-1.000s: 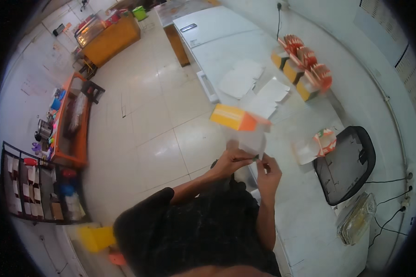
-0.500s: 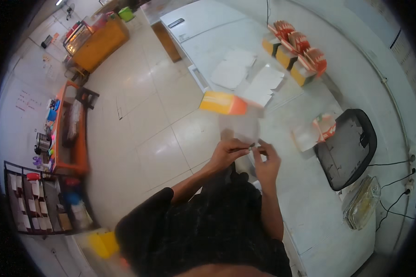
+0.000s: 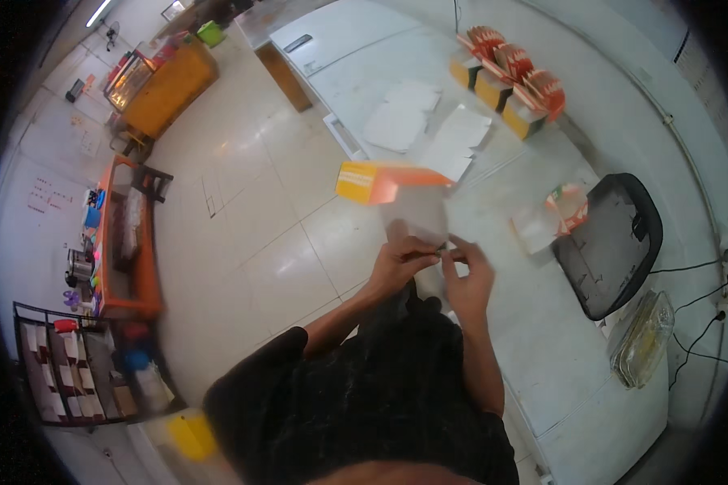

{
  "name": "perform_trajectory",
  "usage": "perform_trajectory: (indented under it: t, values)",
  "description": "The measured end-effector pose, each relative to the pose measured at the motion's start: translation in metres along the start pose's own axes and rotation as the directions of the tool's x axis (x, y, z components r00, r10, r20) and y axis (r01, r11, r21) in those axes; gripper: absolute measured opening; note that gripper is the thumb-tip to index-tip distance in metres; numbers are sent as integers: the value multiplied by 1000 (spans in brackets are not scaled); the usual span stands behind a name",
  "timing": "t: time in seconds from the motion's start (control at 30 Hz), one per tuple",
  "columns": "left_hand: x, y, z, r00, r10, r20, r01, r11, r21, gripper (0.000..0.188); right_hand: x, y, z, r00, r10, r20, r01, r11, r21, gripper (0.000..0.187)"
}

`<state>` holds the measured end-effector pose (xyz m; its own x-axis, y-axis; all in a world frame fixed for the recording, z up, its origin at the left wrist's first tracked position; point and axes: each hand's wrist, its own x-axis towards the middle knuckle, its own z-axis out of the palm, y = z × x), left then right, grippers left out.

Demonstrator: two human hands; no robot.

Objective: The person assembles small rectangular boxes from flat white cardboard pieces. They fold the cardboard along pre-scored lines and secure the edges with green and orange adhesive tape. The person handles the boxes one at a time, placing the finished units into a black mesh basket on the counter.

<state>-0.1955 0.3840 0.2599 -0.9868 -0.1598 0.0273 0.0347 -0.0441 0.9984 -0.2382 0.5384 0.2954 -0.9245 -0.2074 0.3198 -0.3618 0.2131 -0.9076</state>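
In front of my body I hold a cardboard food box point(image 3: 416, 212), with a pale inside and yellow and orange outer panels; it is slightly blurred. My left hand point(image 3: 400, 263) pinches its near edge, fingers closed. Close beside it, my right hand point(image 3: 467, 279) has thumb and fingers pressed together at the same edge, around a small part of the board that I cannot make out clearly. On the white worktop point(image 3: 510, 323) to the right lies another box point(image 3: 539, 226), white with a red-and-orange end. Two flat white box blanks point(image 3: 403, 117) lie beyond my hands.
Along the wall stand several yellow-and-black boxes point(image 3: 493, 97) with red-and-white cartons in them. A grey panel with a black rim point(image 3: 603, 259) and a plastic-wrapped pack point(image 3: 643, 339) lie at right, near cables. At left are an orange table point(image 3: 129, 303) and a black rack point(image 3: 73, 368).
The box has turned a little in my hands, so more of its orange side and pale inside shows. Both hands keep their pinch. The whole view has shifted slightly.
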Motion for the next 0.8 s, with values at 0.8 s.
perform_trajectory:
  t: [0.8]
  values:
    - [9, 13, -2, 996, -17, -92, 29, 990, 138, 16, 8, -13, 15, 981, 135, -137, -115, 982, 148, 16]
